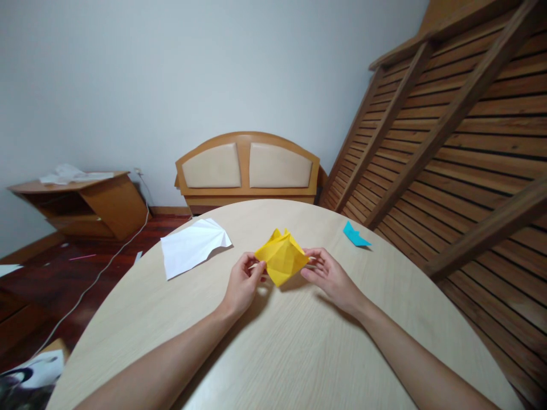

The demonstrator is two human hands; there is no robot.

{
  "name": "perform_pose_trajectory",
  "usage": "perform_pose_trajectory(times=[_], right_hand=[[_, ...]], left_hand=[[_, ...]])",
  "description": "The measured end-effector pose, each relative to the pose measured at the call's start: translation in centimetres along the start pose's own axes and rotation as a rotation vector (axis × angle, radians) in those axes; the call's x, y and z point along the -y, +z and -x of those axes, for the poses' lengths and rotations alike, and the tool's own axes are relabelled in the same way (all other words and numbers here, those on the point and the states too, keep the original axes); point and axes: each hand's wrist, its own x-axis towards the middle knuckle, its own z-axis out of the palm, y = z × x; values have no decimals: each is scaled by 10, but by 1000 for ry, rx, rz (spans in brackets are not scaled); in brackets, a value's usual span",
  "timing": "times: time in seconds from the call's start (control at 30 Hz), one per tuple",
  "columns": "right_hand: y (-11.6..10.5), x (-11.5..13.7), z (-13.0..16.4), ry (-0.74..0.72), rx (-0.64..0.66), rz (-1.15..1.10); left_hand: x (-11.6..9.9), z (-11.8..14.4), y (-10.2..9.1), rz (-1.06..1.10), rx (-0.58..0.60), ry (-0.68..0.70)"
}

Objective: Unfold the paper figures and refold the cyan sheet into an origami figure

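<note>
A folded piece of yellow origami paper (pixel 282 257) is held a little above the round table (pixel 307 353), with pointed flaps rising at its top. My left hand (pixel 245 282) pinches its left corner, thumb in front and fingers behind. At the right corner, my right hand (pixel 331 277) has its fingers curled around the paper's edge, thumb below. To the left lies a creased sheet of white paper (pixel 188 250). A small blue folded paper boat (pixel 355 235) rests near the table's right far edge.
Beyond the table stands a wooden headboard (pixel 243 165) with cream panels. A large slatted wooden frame (pixel 461 131) leans along the right. At the left are a low wooden cabinet (pixel 106 205) and a white cable (pixel 109 265) on the dark floor.
</note>
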Motion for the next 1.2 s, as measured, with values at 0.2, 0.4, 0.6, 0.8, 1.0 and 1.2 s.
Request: perform_pose_trajectory(times=[0.2, 0.4, 0.6, 0.8, 1.0, 1.2], right_hand=[[6, 0, 1, -81, 3, -68], [6, 3, 2, -60, 22, -23], [7, 4, 4, -95, -1, 84], [6, 2, 3, -108, -124, 268], [3, -1, 0, 63, 49, 1], [7, 4, 0, 92, 65, -105]], left_hand=[[6, 0, 0, 12, 72, 55], [5, 5, 1, 52, 159, 67], [3, 6, 0, 36, 165, 34], [4, 6, 0, 19, 163, 7], [3, 7, 1, -19, 157, 18], [2, 8, -1, -135, 159, -7]])
